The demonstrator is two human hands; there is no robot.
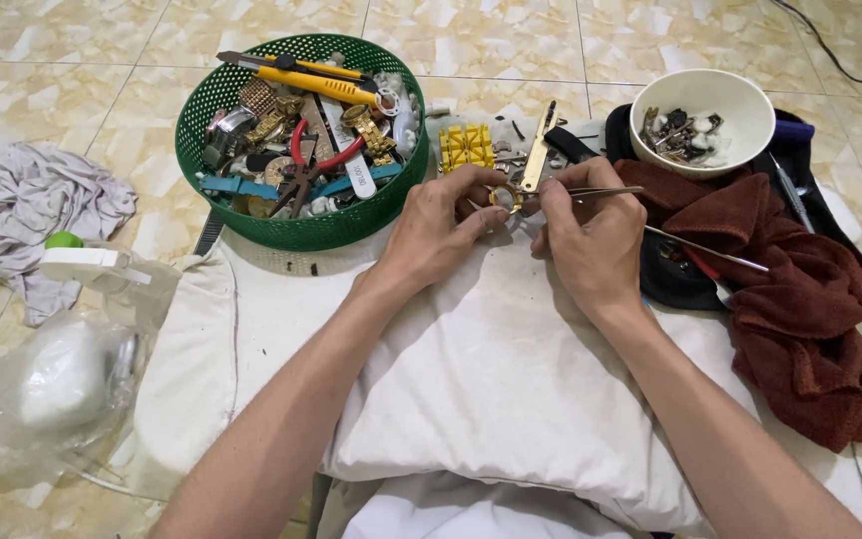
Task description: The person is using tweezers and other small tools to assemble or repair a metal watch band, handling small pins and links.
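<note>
Item: left hand (438, 226) pinching a small gold watch piece (503, 196) at the white pillow's (491, 379) far edge, right hand (588, 236) gripping tweezers (601, 191) against it; steadying both wrists on the pillow is seeming wise.

A home floor serves as a makeshift repair spot: beige marbled floor tiles (511, 40), a white pillow (491, 379) as work surface, a green basket (202, 130) of tools, a white bowl (740, 100) of small parts.
</note>
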